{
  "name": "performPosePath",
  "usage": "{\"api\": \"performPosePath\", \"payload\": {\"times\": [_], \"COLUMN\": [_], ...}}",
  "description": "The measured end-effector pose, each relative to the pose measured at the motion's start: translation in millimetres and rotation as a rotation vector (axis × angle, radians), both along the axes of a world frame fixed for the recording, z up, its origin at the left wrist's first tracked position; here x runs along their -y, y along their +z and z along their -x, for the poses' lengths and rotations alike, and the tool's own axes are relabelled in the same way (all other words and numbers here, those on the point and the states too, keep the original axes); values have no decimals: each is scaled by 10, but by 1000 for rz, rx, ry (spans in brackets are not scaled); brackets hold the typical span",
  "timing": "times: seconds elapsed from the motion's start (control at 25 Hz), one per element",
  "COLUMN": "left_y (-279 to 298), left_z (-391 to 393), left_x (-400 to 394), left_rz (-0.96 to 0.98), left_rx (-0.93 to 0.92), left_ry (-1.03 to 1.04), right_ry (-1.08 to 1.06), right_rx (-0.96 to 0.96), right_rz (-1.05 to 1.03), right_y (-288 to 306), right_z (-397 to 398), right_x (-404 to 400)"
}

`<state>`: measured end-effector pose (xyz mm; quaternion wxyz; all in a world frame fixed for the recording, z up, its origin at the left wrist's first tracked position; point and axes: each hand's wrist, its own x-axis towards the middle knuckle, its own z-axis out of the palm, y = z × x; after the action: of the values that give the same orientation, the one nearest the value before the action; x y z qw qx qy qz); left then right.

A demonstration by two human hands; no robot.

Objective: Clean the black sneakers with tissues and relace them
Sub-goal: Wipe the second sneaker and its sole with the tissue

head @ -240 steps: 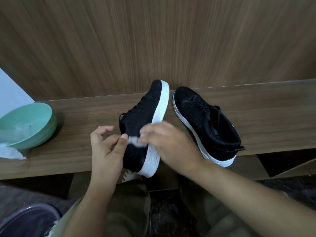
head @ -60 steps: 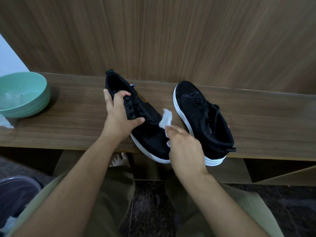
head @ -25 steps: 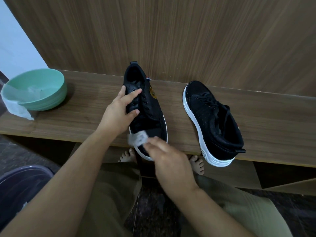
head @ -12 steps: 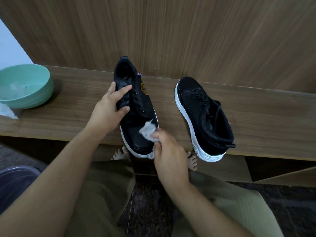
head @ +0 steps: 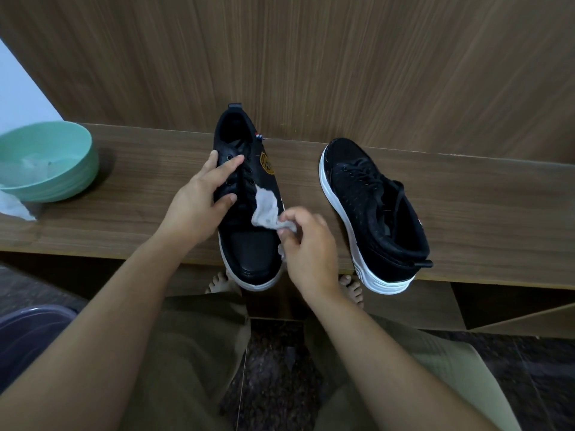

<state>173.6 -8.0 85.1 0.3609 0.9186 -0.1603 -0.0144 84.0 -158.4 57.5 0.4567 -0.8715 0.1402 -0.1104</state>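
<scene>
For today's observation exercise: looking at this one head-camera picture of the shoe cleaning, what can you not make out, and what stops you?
- Head view: the left hand covers part of the near sneaker, so that side and some laces are hidden.
- The tissue and right hand are blurred; what the tissue touches is unclear.
- The yellow badge is too small to read.
- The green bowl is cut off by the left edge.

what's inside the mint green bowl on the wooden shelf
The mint green bowl holds crumpled white tissue, seemingly damp. Another white tissue piece lies outside beside it on the wooden shelf. The bowl's near wall hides the bottom.
</scene>
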Motion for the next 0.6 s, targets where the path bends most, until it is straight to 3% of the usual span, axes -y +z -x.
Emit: {"api": "performPosePath", "payload": {"times": [0.16, 0.36, 0.48, 0.6], "left_y": [-1, -76, -118, -69], "left_z": [137, 470, 500, 381], "left_x": [119, 373, 454, 244], "left_rz": [-96, -469, -447, -518], "left_rx": [-132, -202, -190, -177], "left_ry": [-49, 7, 10, -185], "right_ry": [130, -212, -212, -202], "right_rx": [-119, -53, -4, 49], "right_rz": [-200, -832, -674, -400], "right_y": [19, 194, 154, 100], "right_z": [260, 9, -10, 53], "right_x": [89, 278, 254, 198]}}
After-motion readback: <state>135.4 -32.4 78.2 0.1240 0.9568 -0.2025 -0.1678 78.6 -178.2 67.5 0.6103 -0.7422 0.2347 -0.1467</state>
